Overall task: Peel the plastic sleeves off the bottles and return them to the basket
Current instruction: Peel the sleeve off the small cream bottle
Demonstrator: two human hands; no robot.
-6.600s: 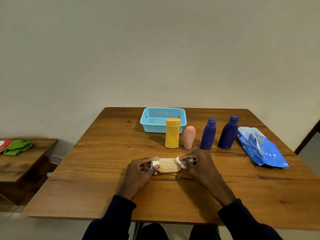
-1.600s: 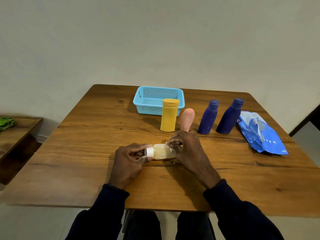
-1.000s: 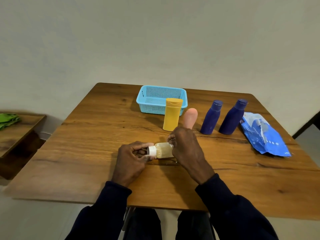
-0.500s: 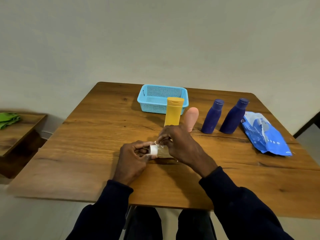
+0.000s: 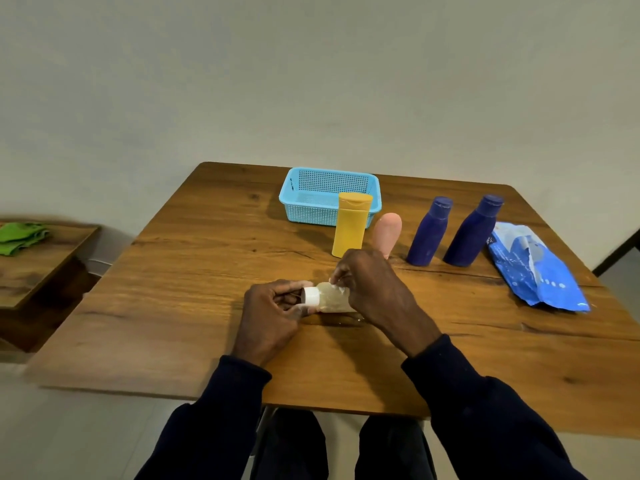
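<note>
Two dark-sleeved forearms reach in from six o'clock. The left hand (image 5: 273,315), at nine o'clock of a small pale-yellow plastic bottle (image 5: 329,298), curls round its white-capped end. The right hand (image 5: 375,289), at three o'clock, arches over the bottle with its fingertips pinching at the upper side.

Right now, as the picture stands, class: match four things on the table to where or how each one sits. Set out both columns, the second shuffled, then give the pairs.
Things
1. yellow bottle
2. white-capped bottle
3. basket
4. blue packet

Place or state
A. lies flat at the right side of the table
B. stands upright just in front of the basket
C. lies on its side, the left hand gripping its cap end, the right hand pinching its plastic sleeve
D. sits toward the table's far edge, behind the yellow bottle

Pairs: 1-B, 2-C, 3-D, 4-A
</note>
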